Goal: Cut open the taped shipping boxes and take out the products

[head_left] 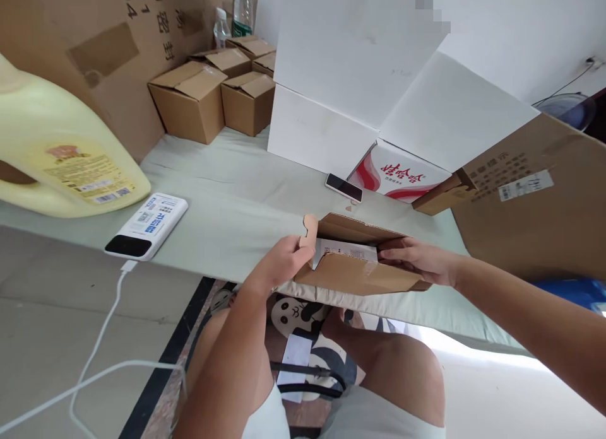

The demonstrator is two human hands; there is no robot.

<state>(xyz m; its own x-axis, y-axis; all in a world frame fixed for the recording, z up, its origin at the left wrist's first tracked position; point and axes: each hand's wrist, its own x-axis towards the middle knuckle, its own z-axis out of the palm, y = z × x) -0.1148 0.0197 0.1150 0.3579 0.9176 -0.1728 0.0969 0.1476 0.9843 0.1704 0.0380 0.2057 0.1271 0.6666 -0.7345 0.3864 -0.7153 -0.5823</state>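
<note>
So the small open brown cardboard box (367, 281) is sitting at the near edge of the desk (227, 205), which is wearing a pale green cloth cover, and a flat white box with small dark print (348, 248) is lying inside it. The left hand (285, 257) is pinching the tan notched flap (309, 229) at the brown box's left end, thumb and fingers clamped on the cardboard. The right hand (426, 261) is reaching its fingers into the right end of the brown box, right by the white one; can't tell if they're actually gripping it, since the tips are partly hidden.

Just beyond the brown box, a slim phone with a dark screen (344, 188) is lying flat. Farther beyond it, big plain white cartons (326, 127) are standing stacked, and a white-and-red printed carton (395, 171) is showing beyond it too, a bit to the right. Well off to the box's left, a white power bank with a glossy black end (158, 218) is trailing a white cable (101, 335), and a pale yellow plastic jug (80, 123) is standing even farther left. Beyond the box and leftward, several small closed brown cartons (199, 105) are sitting grouped.
</note>
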